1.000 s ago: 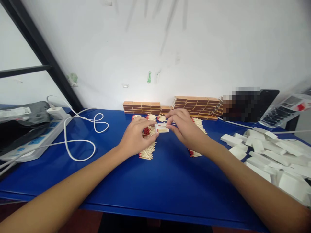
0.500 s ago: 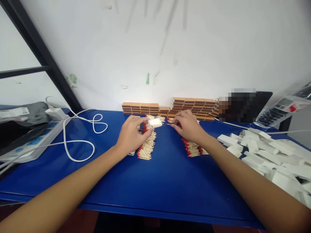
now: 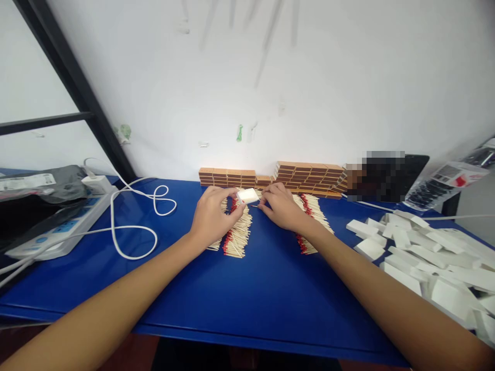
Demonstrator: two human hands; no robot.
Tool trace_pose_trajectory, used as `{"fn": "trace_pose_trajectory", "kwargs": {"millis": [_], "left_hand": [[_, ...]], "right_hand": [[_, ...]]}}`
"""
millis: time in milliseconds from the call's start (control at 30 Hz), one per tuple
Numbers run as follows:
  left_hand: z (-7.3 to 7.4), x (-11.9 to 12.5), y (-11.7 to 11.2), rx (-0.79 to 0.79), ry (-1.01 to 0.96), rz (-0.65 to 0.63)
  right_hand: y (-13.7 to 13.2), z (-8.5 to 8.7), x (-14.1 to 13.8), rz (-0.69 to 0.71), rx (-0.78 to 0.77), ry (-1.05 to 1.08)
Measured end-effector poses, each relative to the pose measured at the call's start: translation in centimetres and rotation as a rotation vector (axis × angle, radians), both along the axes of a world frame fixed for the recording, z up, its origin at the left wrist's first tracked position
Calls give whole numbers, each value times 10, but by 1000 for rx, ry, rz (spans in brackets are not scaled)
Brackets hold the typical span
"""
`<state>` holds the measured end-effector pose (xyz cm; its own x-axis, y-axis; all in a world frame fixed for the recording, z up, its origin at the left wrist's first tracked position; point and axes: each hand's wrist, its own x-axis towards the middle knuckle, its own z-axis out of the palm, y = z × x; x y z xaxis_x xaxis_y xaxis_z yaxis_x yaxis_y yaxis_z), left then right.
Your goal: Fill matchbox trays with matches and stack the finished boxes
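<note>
My left hand (image 3: 212, 216) is closed on a small white matchbox tray (image 3: 248, 195), pinching it between thumb and fingers above a heap of red-tipped matches (image 3: 236, 234). My right hand (image 3: 281, 206) rests just right of the tray, its fingers curled and pinching at loose matches on the blue table (image 3: 255, 288). A second heap of matches (image 3: 309, 221) lies beside and partly under my right wrist. What the right fingertips hold is too small to make out.
Brown matchboxes (image 3: 309, 175) are stacked in rows against the white wall. A pile of white trays (image 3: 425, 257) lies at the right. On the left are a power strip (image 3: 58, 226) and a looping white cable (image 3: 131, 226). A calculator (image 3: 436, 185) lies at the far right.
Both hands first met around the white tray. The right hand then let go and went to the matches, and has now shifted left toward the tray held in my left hand.
</note>
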<state>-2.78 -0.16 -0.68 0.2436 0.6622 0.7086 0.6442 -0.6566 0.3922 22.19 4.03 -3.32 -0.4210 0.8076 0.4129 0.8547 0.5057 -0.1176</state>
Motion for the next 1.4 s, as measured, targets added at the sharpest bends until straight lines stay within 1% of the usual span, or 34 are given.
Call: {"fn": "trace_pose_trajectory", "kwargs": {"millis": [100,200,367,500,600,733,933,1100,1167,1233,1333,1400], "left_hand": [[2,0,0,3,-11,3],[3,0,0,0,-24,1],[2,0,0,-10,-15,-4],[2,0,1,2,-7,4],[3,-1,2,4,-8,14],[5,-3,2,1,-9,29],[3,-1,2,11,-17,9],[1,-1,3,14,-14,10],[1,-2,3,5,-6,17],[0,-2,4,-16,7,17],[-1,-2,3,-41,29,2],[-3,0,3,-47,43,-16]], "right_hand": [[6,-1,-4,-69,40,56],[13,-5,0,-123,61,75],[17,-8,10,-85,33,42],[12,-3,11,-30,-23,-16],[7,2,11,4,-21,-54],[2,4,10,-3,0,-128],[-2,2,5,32,-36,-34],[-2,1,4,3,-51,-92],[-3,3,11,9,-54,-108],[-6,8,20,5,-37,-80],[-14,21,29,-8,73,60],[-22,29,26,21,141,147]]}}
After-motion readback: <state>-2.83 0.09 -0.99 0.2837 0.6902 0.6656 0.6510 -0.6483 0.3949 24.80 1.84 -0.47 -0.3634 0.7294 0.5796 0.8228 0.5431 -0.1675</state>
